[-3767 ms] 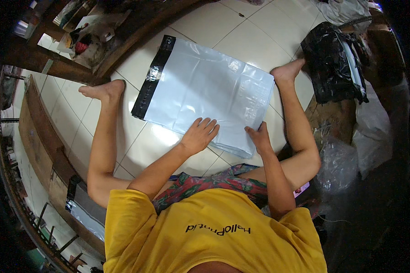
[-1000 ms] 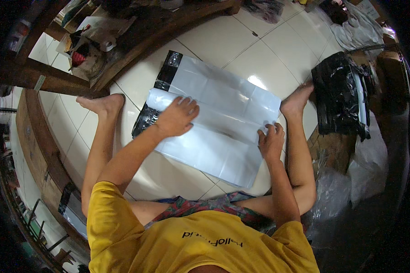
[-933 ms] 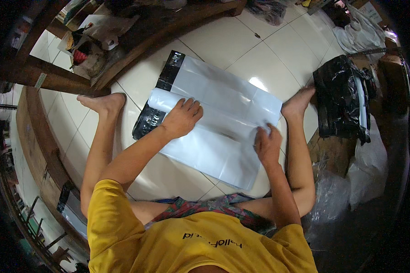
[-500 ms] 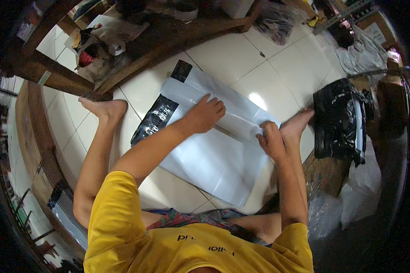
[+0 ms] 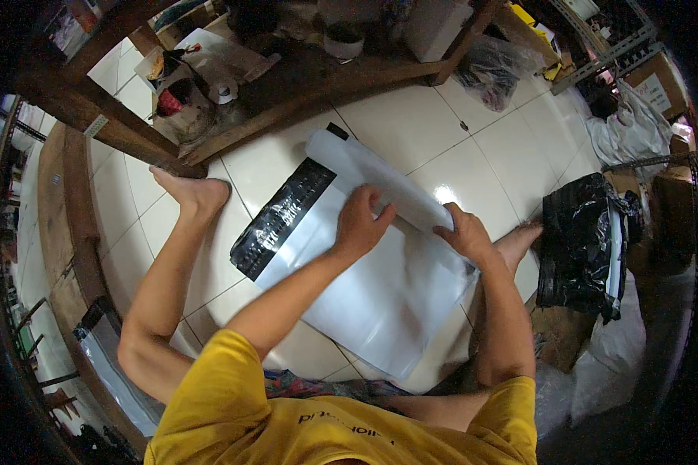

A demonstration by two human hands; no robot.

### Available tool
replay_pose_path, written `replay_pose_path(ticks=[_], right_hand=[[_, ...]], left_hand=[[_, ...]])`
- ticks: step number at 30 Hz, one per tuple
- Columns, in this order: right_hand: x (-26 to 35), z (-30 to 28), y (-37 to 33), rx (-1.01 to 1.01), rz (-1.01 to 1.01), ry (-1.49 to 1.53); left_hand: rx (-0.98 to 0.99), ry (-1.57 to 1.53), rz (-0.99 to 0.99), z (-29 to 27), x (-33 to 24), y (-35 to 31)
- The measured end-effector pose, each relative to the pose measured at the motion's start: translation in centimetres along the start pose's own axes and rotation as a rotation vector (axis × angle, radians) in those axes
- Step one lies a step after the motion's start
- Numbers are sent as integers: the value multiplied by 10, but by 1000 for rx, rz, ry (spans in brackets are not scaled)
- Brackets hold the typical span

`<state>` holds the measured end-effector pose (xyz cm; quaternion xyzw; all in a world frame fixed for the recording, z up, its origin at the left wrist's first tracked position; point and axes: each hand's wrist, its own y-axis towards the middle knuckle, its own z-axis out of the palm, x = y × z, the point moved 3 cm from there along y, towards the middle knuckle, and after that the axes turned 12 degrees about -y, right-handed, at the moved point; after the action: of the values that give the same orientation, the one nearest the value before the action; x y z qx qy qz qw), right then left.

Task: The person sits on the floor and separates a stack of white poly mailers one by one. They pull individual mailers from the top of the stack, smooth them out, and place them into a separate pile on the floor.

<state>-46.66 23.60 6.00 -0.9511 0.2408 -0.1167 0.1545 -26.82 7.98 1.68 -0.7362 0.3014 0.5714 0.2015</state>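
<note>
On the floor between my legs lies a large silver-grey plastic mailing bag with a black band along its left edge. Its far side is rolled or folded over into a long flattened roll. My right hand grips the right end of this roll, thumb on the near side and fingers over the top. My left hand hovers at the roll's near edge, fingers loosely curled and thumb apart, seemingly holding nothing. A bit of black shows beyond the roll's far left end.
A wooden bench with clutter stands ahead. At right sits a black plastic-wrapped bundle, beside clear and white plastic bags. Another grey bag lies at far left by a wooden beam. My feet rest either side.
The far part of the bag has been rolled nearer into a narrower roll, baring more of the black band. My left hand has lifted off it and curled; my right hand stays at the right end.
</note>
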Motion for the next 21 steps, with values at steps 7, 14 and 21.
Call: replay_pose_path(ticks=[7, 14, 21], right_hand=[[52, -50, -50, 100, -116, 435], [67, 55, -141, -67, 12, 520], [216, 2, -170, -63, -285, 734]], left_hand=[[43, -1563, -677, 44, 6, -39], [58, -1581, -360, -12, -91, -69], [-371, -781, 78, -113, -145, -132]])
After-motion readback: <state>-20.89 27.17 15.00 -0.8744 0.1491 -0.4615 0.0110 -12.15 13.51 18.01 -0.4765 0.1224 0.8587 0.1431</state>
